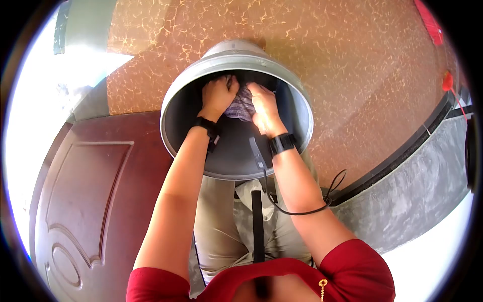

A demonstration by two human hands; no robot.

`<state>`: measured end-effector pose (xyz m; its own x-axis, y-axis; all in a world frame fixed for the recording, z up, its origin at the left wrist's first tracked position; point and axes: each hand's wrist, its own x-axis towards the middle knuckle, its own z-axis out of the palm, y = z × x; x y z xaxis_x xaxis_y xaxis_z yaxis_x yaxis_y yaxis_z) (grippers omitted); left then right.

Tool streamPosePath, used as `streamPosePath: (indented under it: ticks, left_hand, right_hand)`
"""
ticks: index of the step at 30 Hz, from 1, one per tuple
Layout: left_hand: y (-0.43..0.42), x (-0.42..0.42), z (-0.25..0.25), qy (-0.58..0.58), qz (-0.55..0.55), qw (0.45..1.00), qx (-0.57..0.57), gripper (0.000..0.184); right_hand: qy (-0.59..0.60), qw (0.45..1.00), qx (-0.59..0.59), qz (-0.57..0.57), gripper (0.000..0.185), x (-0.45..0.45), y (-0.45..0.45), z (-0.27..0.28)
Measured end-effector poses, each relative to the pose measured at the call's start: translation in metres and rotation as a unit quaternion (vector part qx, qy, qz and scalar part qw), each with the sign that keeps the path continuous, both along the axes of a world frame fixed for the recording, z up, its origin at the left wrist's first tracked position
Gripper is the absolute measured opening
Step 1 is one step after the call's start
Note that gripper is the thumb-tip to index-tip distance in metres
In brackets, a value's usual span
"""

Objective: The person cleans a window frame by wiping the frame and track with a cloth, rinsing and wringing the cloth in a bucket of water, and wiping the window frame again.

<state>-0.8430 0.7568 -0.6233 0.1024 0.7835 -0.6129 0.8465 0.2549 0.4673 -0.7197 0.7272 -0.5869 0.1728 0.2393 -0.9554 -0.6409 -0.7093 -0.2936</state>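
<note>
A large grey bucket [231, 61] lies tilted between my legs, its mouth facing me. Inside it, a dark purple-grey patterned cloth [240, 106] is bunched between my two hands. My left hand [219, 95] has its fingers curled on the cloth's left side. On the other side, my right hand [264, 106] grips the cloth with the thumb along its edge. The fingertips of both hands are partly hidden in the shaded interior. Black bands are on both wrists, and a cable [292, 213] runs from the right one.
A brown marbled floor [362, 85] lies beyond the bucket. To the left is a dark red panelled door [90, 191]. A grey wall [402, 201] with a black skirting curves along the right. A small red object [447, 80] is at the far right.
</note>
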Motion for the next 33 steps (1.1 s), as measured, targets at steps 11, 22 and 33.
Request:
streamPosePath:
  ticks: [11,22,33]
  left_hand:
    - [-0.040,0.003,-0.058,0.045,-0.108,0.979,-0.168,0.077]
    - [-0.041,0.002,-0.066,-0.004,-0.038,0.998,-0.048,0.066]
    - [-0.056,0.001,0.003,-0.292,0.176,0.940,0.026,0.085]
  right_hand:
    - [-0.429,0.746,0.123,0.494,0.034,-0.011,0.004,-0.089]
    - [-0.382,0.773,0.129,0.490,0.037,0.016,0.017,-0.059]
    - [-0.009,0.803,0.318,0.505,0.043,0.048,0.038,0.257]
